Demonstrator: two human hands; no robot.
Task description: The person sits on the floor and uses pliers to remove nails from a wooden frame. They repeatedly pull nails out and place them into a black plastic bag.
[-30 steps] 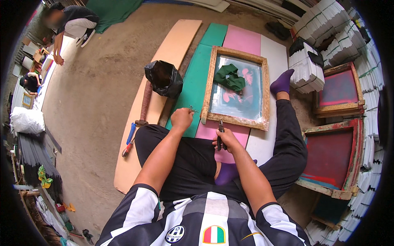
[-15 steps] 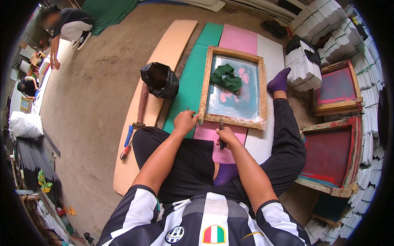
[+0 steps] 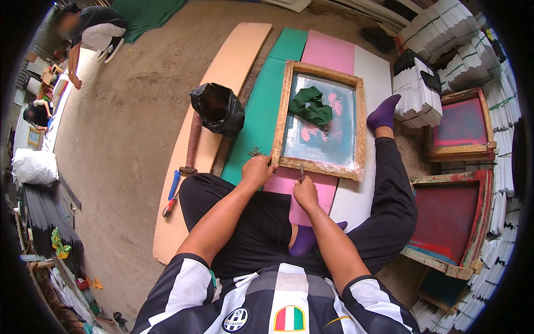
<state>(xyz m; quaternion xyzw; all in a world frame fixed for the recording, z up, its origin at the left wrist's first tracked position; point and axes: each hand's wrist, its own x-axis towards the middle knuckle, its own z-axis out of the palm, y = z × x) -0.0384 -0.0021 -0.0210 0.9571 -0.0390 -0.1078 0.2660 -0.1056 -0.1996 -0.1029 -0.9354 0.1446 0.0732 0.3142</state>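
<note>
A wooden-framed printing screen [image 3: 320, 170] lies on coloured boards before me, with pinkish leaf shapes on its grey-blue mesh. My left hand [image 3: 257, 171] has its fingers closed at the near left corner of that frame. Just below the frame's near edge, my right hand [image 3: 306, 194] grips a dark hand tool that looks like pliers [image 3: 302, 171], its tip pointing away from me. A crumpled dark green cloth [image 3: 311, 106] rests on the mesh. Beyond my left hand, a little heap of small dark pieces [image 3: 255, 151] sits on the green board [image 3: 245, 133].
An open black plastic bag [image 3: 217, 109] stands left, beside a hammer [image 3: 193, 145] and a blue-handled tool [image 3: 174, 185] on the peach board [image 3: 167, 234]. At right are more framed screens [image 3: 448, 217] and white stacks [image 3: 417, 97]. Another person [image 3: 100, 28] crouches far left.
My left hand has moved right and closed at the frame's corner. The right hand has dropped slightly nearer me, still holding the tool. The view has shifted a little.
</note>
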